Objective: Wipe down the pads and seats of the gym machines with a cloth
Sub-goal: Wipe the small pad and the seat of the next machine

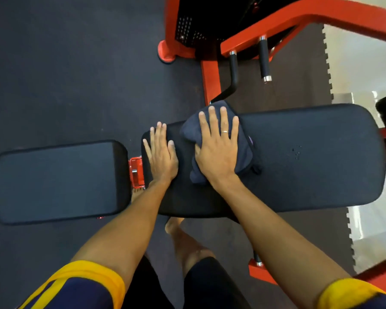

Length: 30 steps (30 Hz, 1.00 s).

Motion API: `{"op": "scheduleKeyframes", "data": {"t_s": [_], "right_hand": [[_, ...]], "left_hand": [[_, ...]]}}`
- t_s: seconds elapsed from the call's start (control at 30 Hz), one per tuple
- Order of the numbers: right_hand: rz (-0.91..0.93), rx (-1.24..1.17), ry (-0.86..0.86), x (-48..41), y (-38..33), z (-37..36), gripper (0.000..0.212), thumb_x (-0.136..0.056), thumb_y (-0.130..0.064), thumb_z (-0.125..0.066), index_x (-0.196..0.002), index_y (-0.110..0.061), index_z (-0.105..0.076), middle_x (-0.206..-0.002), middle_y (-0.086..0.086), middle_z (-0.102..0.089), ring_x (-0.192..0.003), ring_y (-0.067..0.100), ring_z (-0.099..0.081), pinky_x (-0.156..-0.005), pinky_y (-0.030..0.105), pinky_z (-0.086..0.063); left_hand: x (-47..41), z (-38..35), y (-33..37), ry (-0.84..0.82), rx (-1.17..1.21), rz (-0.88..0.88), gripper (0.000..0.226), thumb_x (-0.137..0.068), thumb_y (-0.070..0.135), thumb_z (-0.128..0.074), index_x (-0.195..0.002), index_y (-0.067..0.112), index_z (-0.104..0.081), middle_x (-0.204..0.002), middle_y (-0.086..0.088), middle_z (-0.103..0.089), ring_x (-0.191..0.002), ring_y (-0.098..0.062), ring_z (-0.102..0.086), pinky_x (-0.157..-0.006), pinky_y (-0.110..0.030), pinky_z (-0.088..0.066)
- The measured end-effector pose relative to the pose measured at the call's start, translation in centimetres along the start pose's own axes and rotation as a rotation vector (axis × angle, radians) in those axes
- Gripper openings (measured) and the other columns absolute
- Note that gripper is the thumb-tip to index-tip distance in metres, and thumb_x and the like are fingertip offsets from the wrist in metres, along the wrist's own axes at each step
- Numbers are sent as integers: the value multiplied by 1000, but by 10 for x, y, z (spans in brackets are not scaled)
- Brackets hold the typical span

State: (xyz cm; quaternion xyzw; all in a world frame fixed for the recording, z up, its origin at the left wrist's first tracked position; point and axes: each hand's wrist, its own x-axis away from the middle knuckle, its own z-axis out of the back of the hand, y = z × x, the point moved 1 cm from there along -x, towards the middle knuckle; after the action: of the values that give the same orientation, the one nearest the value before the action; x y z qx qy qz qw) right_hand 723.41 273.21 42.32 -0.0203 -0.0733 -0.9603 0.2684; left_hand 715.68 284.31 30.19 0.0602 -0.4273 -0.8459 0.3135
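Observation:
A long black back pad [310,157] of a red-framed bench lies across the middle of the view. A shorter black seat pad [58,181] sits to its left, across a gap with a red hinge bracket [136,171]. A crumpled dark blue cloth [245,152] lies on the left part of the long pad. My right hand [217,148] presses flat on the cloth, fingers spread, a ring on one finger. My left hand [162,153] rests flat on the pad's left end, beside the cloth, holding nothing.
A red machine frame [211,76] with two black-grip handles [264,59] stands just behind the bench. Dark rubber floor [65,63] lies to the left. A puzzle-edged mat [305,70] ends at pale flooring on the right. My bare leg [185,244] stands below the pad.

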Motion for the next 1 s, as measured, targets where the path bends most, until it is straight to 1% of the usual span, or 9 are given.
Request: {"op": "scheduleKeyframes", "data": {"t_s": [0.13, 0.27, 0.37, 0.47, 0.57, 0.63, 0.77, 0.93, 1.0], "right_hand": [[45, -38, 34, 39, -23, -18, 73, -92, -19, -56, -160, -13, -29, -169, 10, -20, -157, 33, -11, -127, 55, -5], [51, -88, 23, 94, -7, -16, 76, -87, -18, -64, -158, -13, -37, -166, 9, -29, -156, 31, -20, -128, 51, -10], [-60, -80, 97, 76, 19, 4, 78, -84, -25, -61, -157, -14, -38, -167, 8, -27, -156, 33, -18, -127, 52, -12], [-246, -65, 138, 43, 14, 14, 75, -88, -27, -55, -159, -17, -35, -169, 7, -20, -157, 35, -12, -126, 57, -8], [-200, -62, 116, 58, -10, -6, 74, -91, -21, -56, -160, -15, -31, -170, 9, -18, -157, 37, -9, -126, 57, -1], [-165, -64, 115, 89, -18, -18, 72, -91, -16, -58, -159, -15, -34, -169, 8, -22, -157, 35, -13, -127, 53, -2], [-208, -50, 98, 128, -2, -3, 76, -86, -16, -63, -157, -18, -39, -168, 3, -26, -156, 31, -17, -127, 51, -11], [-536, -56, 250, 73, 18, 20, 74, -86, -17, -56, -158, -18, -37, -168, 3, -26, -156, 36, -16, -127, 54, -6], [-471, -78, 228, 72, 0, 8, 76, -86, -15, -59, -158, -16, -36, -168, 4, -25, -156, 37, -15, -127, 55, -3]], "left_hand": [[-4, 3, -2, -49, 17, -67, 59, -104, 30, -23, -160, 11, -22, -168, -3, -16, -156, -19, -4, -126, -45, 5], [-5, 6, -4, -82, 8, -129, 57, -105, 23, -26, -159, 6, -20, -168, -9, -16, -156, -21, -7, -127, -49, -2], [-5, 10, 2, -111, 23, -151, 58, -103, 17, -30, -160, 7, -19, -168, -7, -16, -156, -20, -7, -127, -47, -2], [-12, 13, 6, -183, -1, -259, 60, -103, 15, -33, -160, 7, -17, -168, -6, -15, -156, -18, -8, -127, -44, 1], [-27, 13, 17, -271, -17, -448, 57, -105, 18, -32, -159, 2, -20, -167, -11, -17, -155, -22, -13, -127, -43, 2], [-35, 11, 29, -299, -28, -548, 56, -107, 20, -34, -158, 1, -23, -166, -12, -20, -155, -23, -17, -127, -43, 0], [-34, 8, 42, -286, -72, -557, 57, -104, 17, -33, -157, 1, -23, -166, -12, -23, -154, -23, -19, -127, -45, -3], [-35, 7, 40, -258, -66, -570, 57, -104, 18, -30, -158, 1, -20, -166, -12, -21, -155, -23, -16, -127, -47, -3], [-31, 6, 41, -257, -44, -564, 57, -104, 16, -30, -158, -1, -20, -166, -13, -20, -155, -24, -15, -127, -49, -4]]}}
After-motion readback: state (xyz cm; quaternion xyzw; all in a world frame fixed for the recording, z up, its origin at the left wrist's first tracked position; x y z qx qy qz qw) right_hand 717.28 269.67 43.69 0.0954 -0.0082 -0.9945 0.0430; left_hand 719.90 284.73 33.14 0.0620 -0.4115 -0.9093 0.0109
